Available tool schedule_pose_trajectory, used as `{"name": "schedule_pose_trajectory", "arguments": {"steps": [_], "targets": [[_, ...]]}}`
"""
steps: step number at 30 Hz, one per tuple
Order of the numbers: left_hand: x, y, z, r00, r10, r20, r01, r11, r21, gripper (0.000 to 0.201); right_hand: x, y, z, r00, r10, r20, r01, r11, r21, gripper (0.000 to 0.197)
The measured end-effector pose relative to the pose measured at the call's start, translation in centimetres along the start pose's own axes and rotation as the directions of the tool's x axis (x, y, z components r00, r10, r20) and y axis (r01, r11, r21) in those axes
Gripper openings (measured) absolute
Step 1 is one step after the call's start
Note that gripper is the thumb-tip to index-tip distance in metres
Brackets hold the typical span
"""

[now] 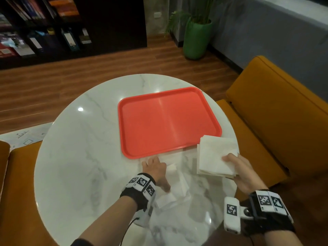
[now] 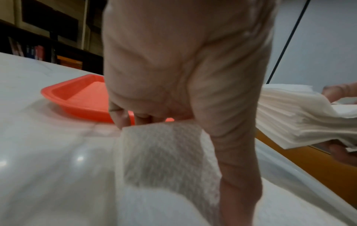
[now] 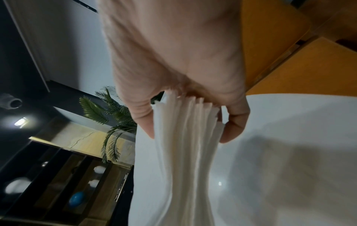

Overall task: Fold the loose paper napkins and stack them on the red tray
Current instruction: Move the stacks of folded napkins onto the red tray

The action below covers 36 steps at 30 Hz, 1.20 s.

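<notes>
Lower centre of the head view: my left hand [image 1: 156, 168] lies palm-down on a loose white paper napkin [image 1: 174, 188] spread on the round white marble bench [image 1: 79, 157]. Fingers mostly straight, tips toward the tray, thumb out to the side on the paper. In the left wrist view one corner of that napkin [image 2: 164, 154] stands curled up under the palm; the fingertips [image 2: 123, 120] touch the bench just short of the tray's near rim.

Lower right of the head view: my right hand [image 1: 243, 173] grips a thick stack of square white paper napkins [image 1: 216, 155], thumb on top, fingers underneath. The stack is held up off the bench, its far corner over the tray's near right corner. In the right wrist view the stack's [image 3: 185, 145] layered edges fan out between thumb and fingers.

Centre of the head view: flat rectangular red plastic tray [image 1: 170, 121], nothing resting on it, sitting on the far half of the bench.

Right edge: mustard-yellow upholstered sofa [image 1: 284, 112]. Top centre-right: green floor pot with a palm plant [image 1: 197, 38]. Upper left: dark bookshelf [image 1: 53, 27] on wooden flooring.
</notes>
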<state>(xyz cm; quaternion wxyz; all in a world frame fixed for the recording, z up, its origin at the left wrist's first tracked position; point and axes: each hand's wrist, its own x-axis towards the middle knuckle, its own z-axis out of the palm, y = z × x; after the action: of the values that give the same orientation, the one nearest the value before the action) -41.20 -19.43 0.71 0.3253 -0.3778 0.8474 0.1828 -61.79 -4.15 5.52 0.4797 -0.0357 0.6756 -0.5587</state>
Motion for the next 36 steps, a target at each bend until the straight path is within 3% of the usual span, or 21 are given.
{"name": "schedule_pose_trajectory", "arguments": {"steps": [6,11,14,17,21,25,29,31,36], "targets": [[-0.4,0.3,1.3,1.000,0.005,-0.030,-0.010,0.986,-0.166,0.075,1.0,-0.2,1.1,1.000,0.006,-0.002,-0.006,1.000,0.009,0.025],[-0.7,0.5,1.4,1.000,-0.013,-0.009,0.011,0.992,-0.125,0.062,1.3,0.2,1.4,0.999,0.026,0.021,-0.027,0.999,0.047,0.024],[-1.0,-0.2,0.7,0.999,0.010,0.052,0.005,0.961,-0.278,0.060,1.2,0.4,1.3,0.998,0.038,0.049,-0.042,0.996,0.079,0.030],[-1.7,-1.6,-0.6,0.990,0.081,0.114,0.003,0.802,-0.598,0.053,1.3,0.7,1.0,0.997,0.045,0.069,-0.051,0.994,0.096,0.038],[-3.1,-3.7,-2.7,0.992,0.122,0.038,-0.048,0.629,-0.776,0.046,1.2,0.9,0.9,0.994,0.056,0.090,-0.063,0.994,0.085,0.034],[-3.6,-6.3,-5.9,0.995,0.039,-0.089,-0.097,0.407,-0.908,0.042,1.6,-0.4,1.8,0.993,0.042,0.108,-0.042,0.999,-0.001,0.027],[-1.7,-8.5,-9.6,0.985,-0.064,-0.162,-0.142,0.243,-0.960,0.037,4.1,-3.5,4.5,0.986,0.029,0.167,-0.017,0.997,-0.076,0.025],[-0.1,-9.1,-10.9,0.987,-0.063,-0.150,-0.134,0.209,-0.969,0.027,6.1,-4.7,6.2,0.983,0.045,0.180,-0.022,0.992,-0.124,0.027],[4.1,-10.1,-13.0,0.995,-0.093,-0.042,-0.020,0.223,-0.974,0.017,11.0,-6.3,9.5,0.978,0.096,0.183,-0.058,0.977,-0.204,0.031]]}}
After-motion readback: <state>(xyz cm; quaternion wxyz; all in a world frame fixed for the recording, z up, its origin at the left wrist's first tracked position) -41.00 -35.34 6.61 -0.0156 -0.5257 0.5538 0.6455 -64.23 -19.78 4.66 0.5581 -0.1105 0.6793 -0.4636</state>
